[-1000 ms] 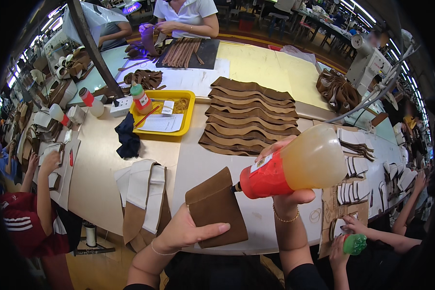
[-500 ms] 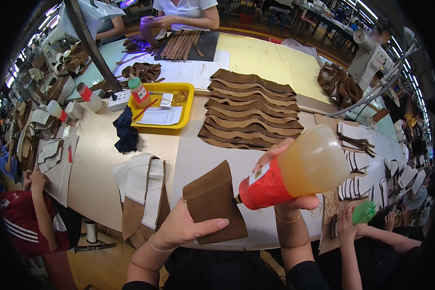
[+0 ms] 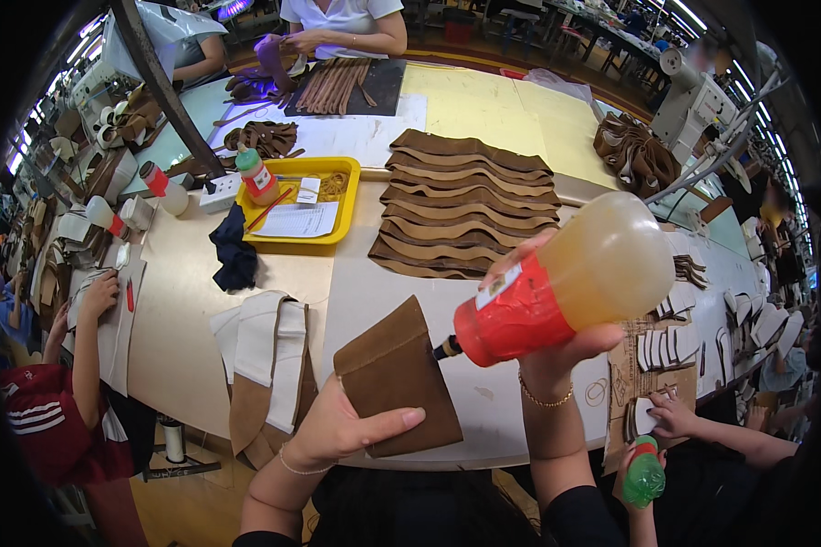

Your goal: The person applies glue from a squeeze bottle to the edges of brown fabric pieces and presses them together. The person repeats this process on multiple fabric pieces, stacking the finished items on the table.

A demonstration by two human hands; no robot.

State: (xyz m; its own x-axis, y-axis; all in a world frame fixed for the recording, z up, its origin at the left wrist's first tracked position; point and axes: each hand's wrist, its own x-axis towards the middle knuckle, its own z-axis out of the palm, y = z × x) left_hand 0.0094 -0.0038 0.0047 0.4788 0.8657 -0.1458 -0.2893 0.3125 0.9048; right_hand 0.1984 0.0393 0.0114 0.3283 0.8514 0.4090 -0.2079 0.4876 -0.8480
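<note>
A folded brown leather piece (image 3: 401, 378) is pinched in my left hand (image 3: 342, 424), thumb flat on its face and fingers behind. My right hand (image 3: 566, 351) grips a squeeze bottle (image 3: 556, 287), tipped with its dark nozzle down and to the left. The bottle is cloudy plastic with red wrap and pale yellow liquid inside. Its tip is close to the right edge of the leather; whether they touch I cannot tell. Beyond the bottle lies a row of overlapping wavy brown leather strips (image 3: 470, 205). Left of my left hand rests a stack of white-backed brown pieces (image 3: 269, 356).
A yellow tray (image 3: 348, 205) holds another bottle (image 3: 257, 178), paper and rubber bands. Dark blue cloth (image 3: 233, 251) lies beside it. A metal post (image 3: 169, 96) rises at the far left. Co-workers sit left, right and across; the right one holds a green bottle (image 3: 645, 479).
My right hand has lifted the bottle slightly, and its nozzle now shows more beside the leather's upper right edge. The co-worker at right has lowered the green bottle and touches a white-and-brown piece.
</note>
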